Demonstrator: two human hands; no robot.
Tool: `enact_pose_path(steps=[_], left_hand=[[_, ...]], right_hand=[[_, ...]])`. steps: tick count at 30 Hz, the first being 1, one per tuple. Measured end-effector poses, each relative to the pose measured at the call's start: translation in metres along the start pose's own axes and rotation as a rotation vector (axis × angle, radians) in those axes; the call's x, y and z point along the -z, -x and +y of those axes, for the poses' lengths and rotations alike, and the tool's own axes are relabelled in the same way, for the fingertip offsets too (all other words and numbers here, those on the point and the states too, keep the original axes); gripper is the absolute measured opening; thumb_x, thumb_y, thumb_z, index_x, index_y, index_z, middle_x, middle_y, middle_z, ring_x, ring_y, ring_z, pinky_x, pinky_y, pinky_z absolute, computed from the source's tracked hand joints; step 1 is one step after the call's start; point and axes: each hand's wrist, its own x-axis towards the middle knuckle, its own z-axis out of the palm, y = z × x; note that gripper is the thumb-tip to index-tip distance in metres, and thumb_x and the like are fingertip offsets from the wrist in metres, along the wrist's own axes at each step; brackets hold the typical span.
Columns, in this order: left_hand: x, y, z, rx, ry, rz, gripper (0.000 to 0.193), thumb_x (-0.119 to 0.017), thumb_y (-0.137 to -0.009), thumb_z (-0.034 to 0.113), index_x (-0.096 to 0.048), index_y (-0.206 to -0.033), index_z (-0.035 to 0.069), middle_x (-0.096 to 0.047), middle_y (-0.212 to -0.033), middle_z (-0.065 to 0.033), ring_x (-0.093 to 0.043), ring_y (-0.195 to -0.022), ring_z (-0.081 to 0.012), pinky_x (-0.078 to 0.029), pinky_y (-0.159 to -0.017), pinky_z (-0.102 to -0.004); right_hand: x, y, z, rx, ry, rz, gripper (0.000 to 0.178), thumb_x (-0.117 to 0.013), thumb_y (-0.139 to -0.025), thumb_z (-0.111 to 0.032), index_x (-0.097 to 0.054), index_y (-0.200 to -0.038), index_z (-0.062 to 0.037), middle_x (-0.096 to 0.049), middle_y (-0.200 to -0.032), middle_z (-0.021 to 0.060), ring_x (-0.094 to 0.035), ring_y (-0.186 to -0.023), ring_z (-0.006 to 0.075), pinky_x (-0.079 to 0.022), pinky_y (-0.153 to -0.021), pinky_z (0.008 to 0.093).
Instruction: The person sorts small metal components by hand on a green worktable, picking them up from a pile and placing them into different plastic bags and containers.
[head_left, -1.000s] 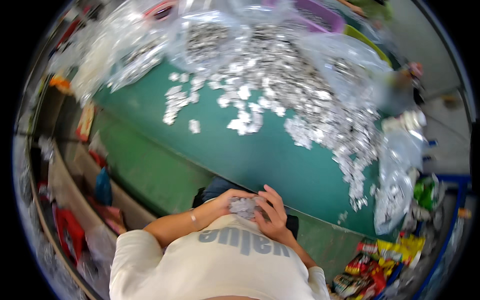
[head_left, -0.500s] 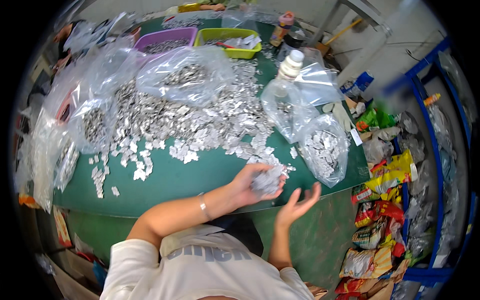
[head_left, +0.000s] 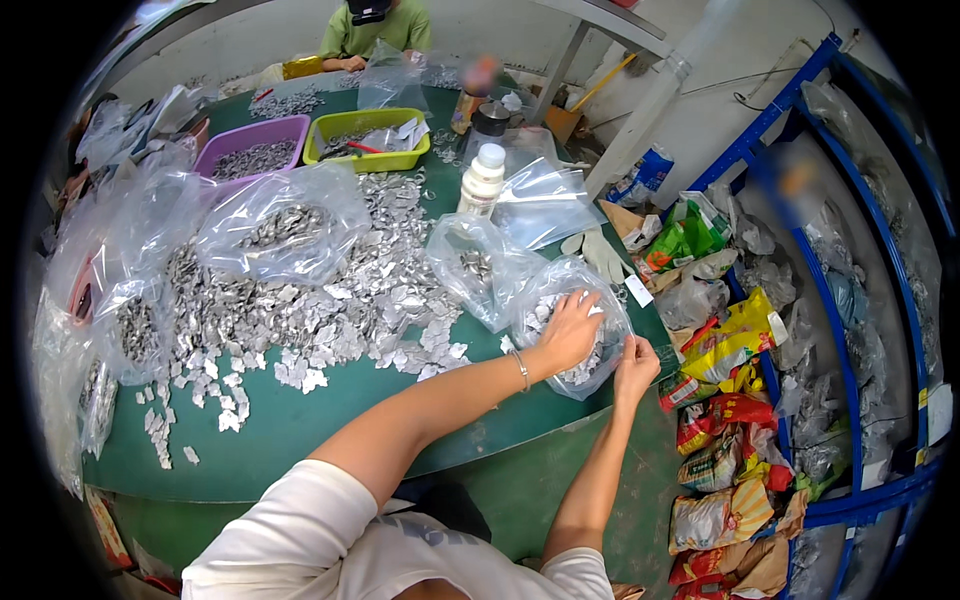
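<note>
At the table's right front edge lies a clear plastic bag (head_left: 622,318) with flat silvery metal pieces (head_left: 580,372) inside. My left hand (head_left: 572,328) is in the bag's mouth, palm down over the pieces, fingers stretched and slightly apart; whatever is under the palm is hidden. The bag's right rim is pinched between thumb and fingers of my right hand (head_left: 635,367). Another clear bag (head_left: 478,268) holding a few pieces touches this one on the left. A broad heap of the same flat pieces (head_left: 345,310) covers the middle of the green table (head_left: 330,440).
A white bottle (head_left: 482,180) stands behind the bags, beside flat clear bags (head_left: 545,205) and a pale glove (head_left: 604,258). Purple (head_left: 250,135) and lime-green (head_left: 368,150) tubs sit farther back. Another person (head_left: 378,35) sits at the far end. A blue shelf (head_left: 770,120) rises at right.
My left hand has moved right, from holding a handful of metal pieces above the table edge into the bag. My right hand, open before, now pinches the bag's rim. The view has shifted right.
</note>
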Motion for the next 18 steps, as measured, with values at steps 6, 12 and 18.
enact_pose_path(steps=[6,12,18], left_hand=[[0.015,0.004,-0.002,-0.291,-0.047,-0.248,0.029,-0.056,-0.083,0.015,-0.06,-0.11,0.006,-0.043,-0.13,-0.0139,-0.035,-0.125,-0.0367,-0.019,-0.104,-0.0633],[0.066,0.003,0.0,0.033,-0.478,0.068,0.067,-0.064,-0.064,-0.002,-0.042,-0.127,-0.004,-0.052,-0.108,-0.0214,-0.048,-0.109,-0.0374,-0.041,-0.092,-0.0425],[0.094,-0.026,-0.016,0.116,-0.367,-0.112,0.057,-0.059,-0.067,-0.004,-0.043,-0.121,-0.001,-0.06,-0.096,-0.0162,-0.062,-0.083,-0.036,-0.052,-0.069,-0.0409]], right_hand=[[-0.006,-0.002,0.012,-0.096,-0.205,0.044,0.021,-0.056,-0.09,-0.014,-0.062,-0.079,0.0027,-0.048,-0.055,-0.0025,-0.04,-0.044,0.0036,-0.031,-0.04,0.0215],[0.009,-0.016,-0.039,-0.069,-0.335,0.031,0.02,-0.054,-0.091,-0.013,-0.06,-0.081,0.0032,-0.048,-0.056,-0.0019,-0.04,-0.043,0.0049,-0.031,-0.04,0.0218],[-0.004,-0.021,-0.02,-0.083,-0.215,0.208,0.027,-0.055,-0.091,-0.017,-0.06,-0.073,0.0021,-0.047,-0.056,-0.0025,-0.037,-0.048,0.0039,-0.03,-0.043,0.0234]])
